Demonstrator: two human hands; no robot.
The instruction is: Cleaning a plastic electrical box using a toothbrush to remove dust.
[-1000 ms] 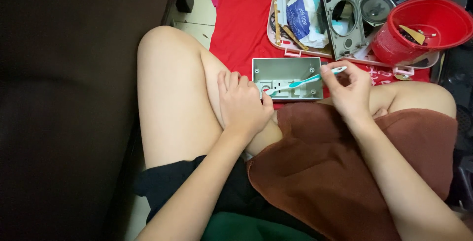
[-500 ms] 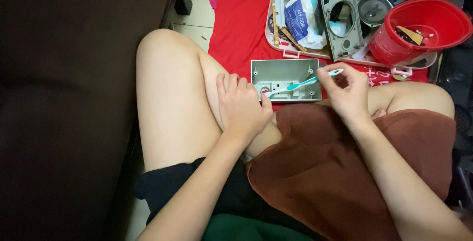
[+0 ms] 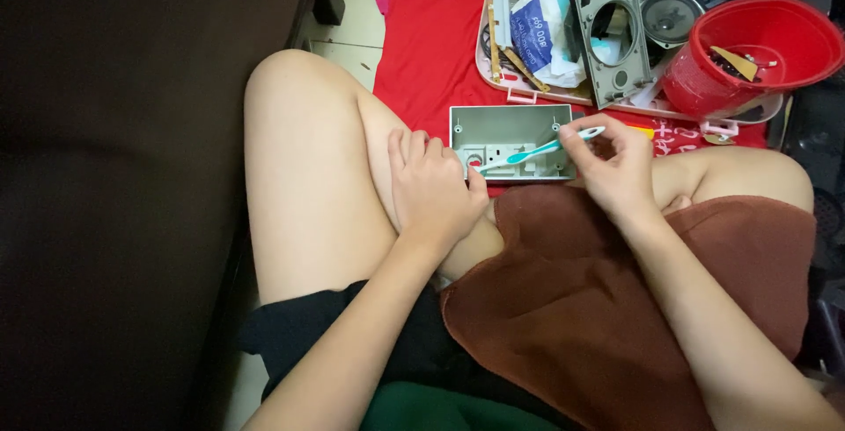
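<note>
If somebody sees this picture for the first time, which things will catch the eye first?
In the middle, the right hand holds a teal toothbrush inside a grey plastic box, which the left hand steadies. At the top right a bright red bucket stands by a tray of parts. A brown towel covers the lap below.

My left hand [image 3: 433,186] covered the near left corner of the grey plastic casing [image 3: 510,142]. My toothbrush [image 3: 539,149] bristles were too small to make out. The red bucket [image 3: 748,54] ran off the far edge.
</note>
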